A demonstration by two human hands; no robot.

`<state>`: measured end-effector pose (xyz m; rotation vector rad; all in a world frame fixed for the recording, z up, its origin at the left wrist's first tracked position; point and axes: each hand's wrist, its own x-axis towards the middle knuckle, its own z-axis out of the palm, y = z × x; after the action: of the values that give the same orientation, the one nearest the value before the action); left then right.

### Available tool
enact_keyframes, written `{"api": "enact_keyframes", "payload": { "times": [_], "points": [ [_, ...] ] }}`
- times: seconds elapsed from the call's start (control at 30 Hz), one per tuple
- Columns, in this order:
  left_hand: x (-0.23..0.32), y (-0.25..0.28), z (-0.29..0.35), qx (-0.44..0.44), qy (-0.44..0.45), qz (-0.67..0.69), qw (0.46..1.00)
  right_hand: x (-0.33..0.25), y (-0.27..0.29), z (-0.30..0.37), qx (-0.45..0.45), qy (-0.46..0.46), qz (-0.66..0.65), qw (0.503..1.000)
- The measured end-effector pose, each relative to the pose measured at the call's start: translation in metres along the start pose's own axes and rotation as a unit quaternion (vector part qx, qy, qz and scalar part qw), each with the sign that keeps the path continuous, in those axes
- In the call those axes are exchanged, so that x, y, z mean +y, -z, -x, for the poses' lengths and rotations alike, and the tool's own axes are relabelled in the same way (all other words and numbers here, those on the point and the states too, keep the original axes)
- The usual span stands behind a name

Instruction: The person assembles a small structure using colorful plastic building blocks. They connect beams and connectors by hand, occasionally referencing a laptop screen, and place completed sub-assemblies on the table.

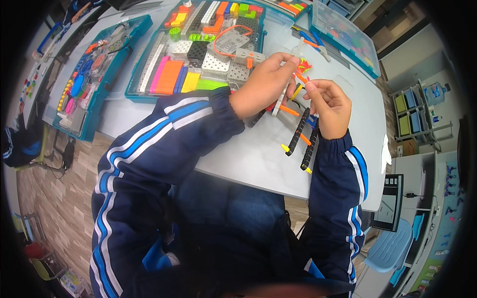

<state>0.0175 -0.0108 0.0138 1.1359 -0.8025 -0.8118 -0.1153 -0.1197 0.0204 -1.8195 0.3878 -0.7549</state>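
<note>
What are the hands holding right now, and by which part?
An assembled model with black strips and orange rods: the left hand and right hand pinch at its upper end, by an orange piece; fingers hide the exact contacts.

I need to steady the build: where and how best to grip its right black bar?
Probably pinch the right black bar across its lower half, from the near side: it's long, narrow, and that end juts clear of the right hand.

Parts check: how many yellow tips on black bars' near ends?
2: one tip on the left black bar, one tip on the right black bar. More may be hidden.
</note>
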Motion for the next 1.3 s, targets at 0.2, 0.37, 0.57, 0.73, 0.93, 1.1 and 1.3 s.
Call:
{"api": "enact_keyframes", "payload": {
  "times": [0.2,0.37,0.57,0.73,0.93,1.1,1.3],
  "points": [
    [0.0003,0.0004,0.0005,-0.001,0.005,-0.001,1.000,0.0004,-0.0004,0.0002,0.000,0.000,0.003,1.000],
    [-0.0006,0.0001,0.0001,0.000,0.004,0.000,1.000,0.0007,-0.0004,0.0001,-0.002,0.001,0.005,1.000],
    [-0.0023,0.0001,-0.0021,0.010,0.001,-0.011,1.000,0.0006,-0.0005,0.0005,0.004,0.003,0.002,1.000],
    [-0.0017,-0.0003,-0.0013,0.015,0.010,-0.008,1.000,-0.0002,0.0004,0.0005,0.005,0.006,0.009,1.000],
    [0.0004,-0.0008,-0.0003,0.020,0.008,-0.010,1.000,-0.0003,-0.0003,0.0007,0.006,0.012,0.010,1.000],
    [0.0010,-0.0011,0.0005,0.021,0.011,-0.015,1.000,-0.0010,-0.0001,0.0007,0.006,0.014,0.008,1.000],
    [0.0003,-0.0001,-0.0008,0.019,0.016,-0.010,1.000,-0.0016,0.0004,0.0006,0.006,0.017,0.014,1.000]
  ]
}}
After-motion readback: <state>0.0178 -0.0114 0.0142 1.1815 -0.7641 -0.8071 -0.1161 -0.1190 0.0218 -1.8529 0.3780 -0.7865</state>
